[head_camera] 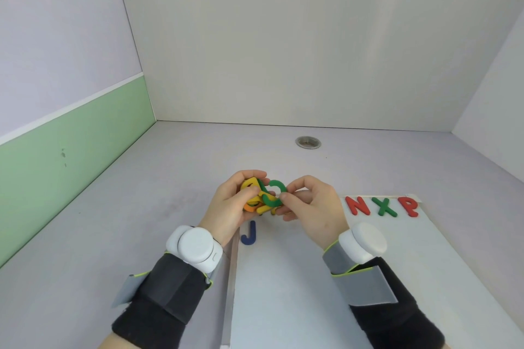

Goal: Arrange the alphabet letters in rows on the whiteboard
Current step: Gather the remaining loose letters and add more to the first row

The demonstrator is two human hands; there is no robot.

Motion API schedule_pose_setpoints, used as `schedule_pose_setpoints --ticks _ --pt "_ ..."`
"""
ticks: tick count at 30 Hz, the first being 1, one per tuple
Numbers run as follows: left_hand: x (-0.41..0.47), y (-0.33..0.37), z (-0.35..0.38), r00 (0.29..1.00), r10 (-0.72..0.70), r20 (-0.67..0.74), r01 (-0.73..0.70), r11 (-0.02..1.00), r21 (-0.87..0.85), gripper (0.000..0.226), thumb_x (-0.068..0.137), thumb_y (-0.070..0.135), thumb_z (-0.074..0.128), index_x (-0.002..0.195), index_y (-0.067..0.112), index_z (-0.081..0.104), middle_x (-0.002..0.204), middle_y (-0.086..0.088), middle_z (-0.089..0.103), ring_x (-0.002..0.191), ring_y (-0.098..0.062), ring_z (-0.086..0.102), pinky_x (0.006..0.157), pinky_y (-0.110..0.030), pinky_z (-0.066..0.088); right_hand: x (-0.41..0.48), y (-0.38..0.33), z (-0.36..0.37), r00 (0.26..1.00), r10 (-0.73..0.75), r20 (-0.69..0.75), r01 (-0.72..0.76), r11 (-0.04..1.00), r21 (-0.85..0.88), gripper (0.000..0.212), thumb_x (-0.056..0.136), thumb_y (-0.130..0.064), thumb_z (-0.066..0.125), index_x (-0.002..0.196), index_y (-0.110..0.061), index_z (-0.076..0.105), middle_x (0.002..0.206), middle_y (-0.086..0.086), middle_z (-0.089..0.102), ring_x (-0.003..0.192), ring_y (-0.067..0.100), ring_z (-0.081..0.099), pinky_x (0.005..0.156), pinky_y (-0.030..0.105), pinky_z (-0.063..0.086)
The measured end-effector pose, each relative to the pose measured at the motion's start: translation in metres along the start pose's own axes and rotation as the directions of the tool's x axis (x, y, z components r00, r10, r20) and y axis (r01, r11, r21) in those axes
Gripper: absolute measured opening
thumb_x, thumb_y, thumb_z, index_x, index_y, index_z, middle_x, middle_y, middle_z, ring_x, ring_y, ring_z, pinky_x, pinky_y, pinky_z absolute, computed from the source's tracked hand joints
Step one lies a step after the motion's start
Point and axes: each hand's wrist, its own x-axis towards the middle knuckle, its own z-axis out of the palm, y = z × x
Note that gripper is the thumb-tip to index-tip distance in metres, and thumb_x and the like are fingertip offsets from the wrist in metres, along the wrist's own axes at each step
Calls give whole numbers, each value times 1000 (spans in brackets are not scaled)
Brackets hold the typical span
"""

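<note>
A whiteboard [312, 278] lies flat on the table at the lower right. At its far edge stand a red N [357, 205], a green X [383, 206] and a red P [409, 206] in a row. A blue J [249, 233] lies near the board's left edge. My left hand [232, 207] is closed around a bunch of yellow and orange letters [253, 201], held above the board's far left corner. My right hand [312, 204] pinches a green curved letter [273, 193] that sticks out of that bunch. Both wrists carry white devices on black bands.
The pale table [141, 221] runs left to a green and lilac wall [56, 150] and back to a grey panel. A round metal grommet [308, 142] sits in the table near the back. Another wall stands at the right.
</note>
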Motion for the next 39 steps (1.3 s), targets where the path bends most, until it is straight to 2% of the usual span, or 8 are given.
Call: schedule_pose_setpoints --ticks 7,12,17,20,25,27,30,39 --pt "-1 -1 1 998 41 -58 -34 993 109 24 98 4 47 103 17 66 104 -8 69 95 -28 70 70 -33 60 -1 -3 -1 999 39 -29 -38 998 49 8 85 -9 61 79 -12 55 66 11 73 64 31 71 70 47 60" --pt "-1 -1 0 995 65 -80 -53 988 143 24 98 3 45 107 15 65 102 -8 68 87 -20 72 69 -31 60 1 -2 -2 995 43 -89 -36 996 80 9 83 -9 61 78 -12 54 70 8 75 65 30 72 73 51 58" --pt "2 -2 -3 981 92 -171 -72 990 118 25 98 3 45 104 18 64 102 -10 67 83 -15 73 66 -27 59 3 0 -7 994 5 -109 -1 1000 30 17 79 -7 58 75 -24 58 60 1 71 53 18 62 62 39 50" --pt "3 -2 -6 972 96 -215 -71 990 122 23 98 4 45 104 18 63 102 -11 67 84 -15 73 66 -27 59 1 0 -9 997 -73 -17 70 988 -137 28 76 -5 56 70 -31 64 63 -2 64 58 19 53 62 38 48" --pt "4 -2 -6 965 102 -240 -69 987 142 22 98 4 46 105 16 63 102 -11 66 82 -13 73 65 -26 59 -6 -1 -3 972 -77 223 151 929 -338 34 75 -5 53 63 -34 65 52 -17 56 44 4 39 47 11 33" --pt "3 -2 -6 964 102 -244 -66 986 150 22 98 4 46 105 16 62 101 -11 66 80 -12 73 64 -25 59 -8 -2 0 956 -72 285 186 898 -398 33 75 -6 52 66 -33 69 58 -15 57 51 3 43 53 12 35" --pt "3 -1 -6 963 97 -253 -62 988 145 20 98 3 45 108 11 61 99 -10 66 77 -10 72 62 -24 59 -8 -2 2 941 -81 330 237 851 -468 32 78 -7 51 80 -30 74 87 -1 59 78 16 49 71 26 41" --pt "3 -1 -5 961 85 -263 -46 987 152 20 98 3 45 107 12 61 99 -10 66 78 -11 72 62 -24 59 -6 2 -7 912 -36 410 242 852 -464 34 66 -19 70 93 -35 55 96 -8 56 86 10 52 60 11 33"
